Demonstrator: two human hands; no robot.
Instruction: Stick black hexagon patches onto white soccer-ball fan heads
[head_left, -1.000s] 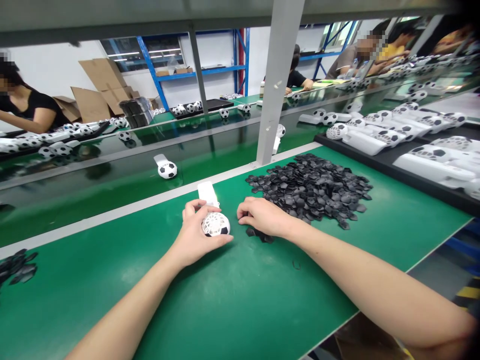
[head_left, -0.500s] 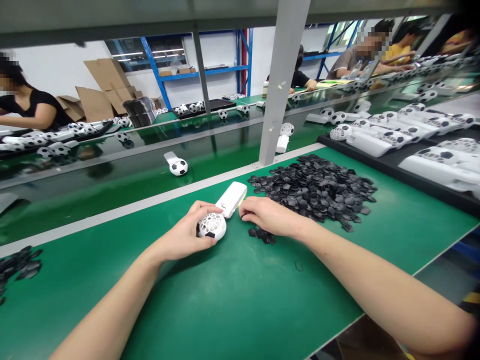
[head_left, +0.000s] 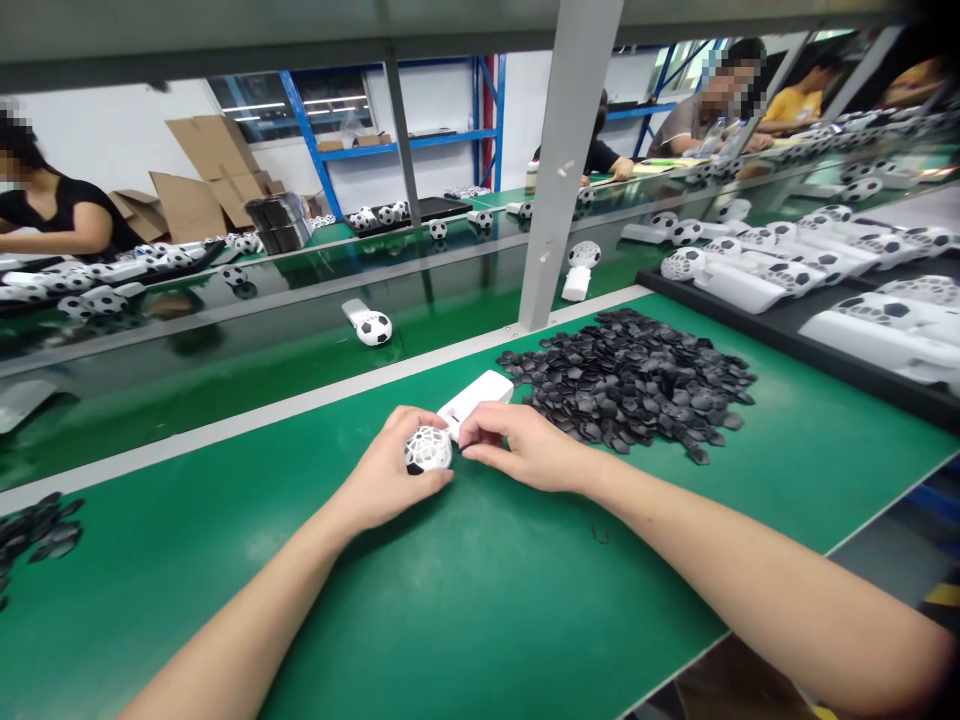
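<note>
My left hand (head_left: 390, 465) is wrapped round the ball-shaped head of a white device (head_left: 428, 450), which has a lattice face and a black patch. The device's white handle (head_left: 477, 398) points up and to the right on the green table. Close to the ball's right side, my right hand (head_left: 517, 445) pinches a small dark piece (head_left: 466, 447), mostly hidden by the fingertips. A large pile of black pieces (head_left: 630, 375) lies just right of the handle.
Behind the table edge runs a green belt (head_left: 285, 400) carrying a football-patterned device (head_left: 373, 327). A grey post (head_left: 559, 200) rises beyond the device. A black tray (head_left: 795, 345) of devices stands right. Black pieces (head_left: 52, 530) lie far left. People sit across the belt.
My right hand has moved left to the ball with the dark piece. My left hand has shifted slightly right and turned the device. Items on the belts have moved.
</note>
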